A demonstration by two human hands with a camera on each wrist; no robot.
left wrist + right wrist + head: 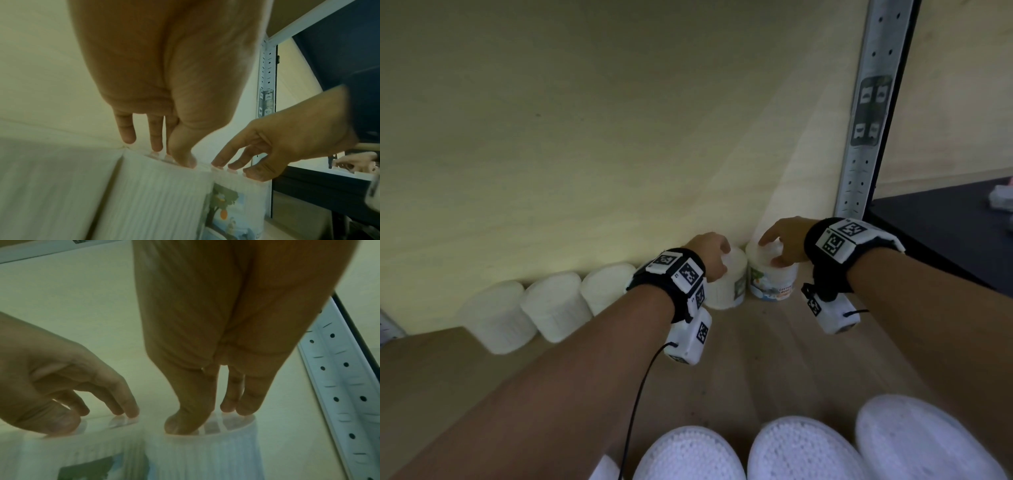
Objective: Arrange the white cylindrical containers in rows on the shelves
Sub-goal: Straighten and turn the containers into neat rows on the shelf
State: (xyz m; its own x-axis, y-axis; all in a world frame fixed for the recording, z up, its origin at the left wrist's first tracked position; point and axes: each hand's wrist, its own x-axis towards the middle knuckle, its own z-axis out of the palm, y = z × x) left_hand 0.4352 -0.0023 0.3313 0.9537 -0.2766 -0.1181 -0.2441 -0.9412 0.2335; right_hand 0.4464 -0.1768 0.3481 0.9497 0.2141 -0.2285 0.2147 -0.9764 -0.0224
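Along the plywood back wall stands a row of white ribbed cylindrical containers point(554, 305). My left hand point(710, 255) point(170, 154) grips from above the lid of the container point(726, 287) point(154, 194) second from the right end, thumb at the front and fingertips at the back. Next to it, touching, the end container point(774, 277) point(205, 456) shows a picture label. Its lid is pinched the same way by my right hand point(784, 243) point(207, 418). Both containers stand upright on the wooden shelf point(756, 342).
Three more white containers point(804, 448) stand at the shelf's front edge below my arms. A perforated metal upright point(866, 137) rises just right of the end container. Beyond it lies a dark surface point(945, 219). Bare shelf board lies between the two rows.
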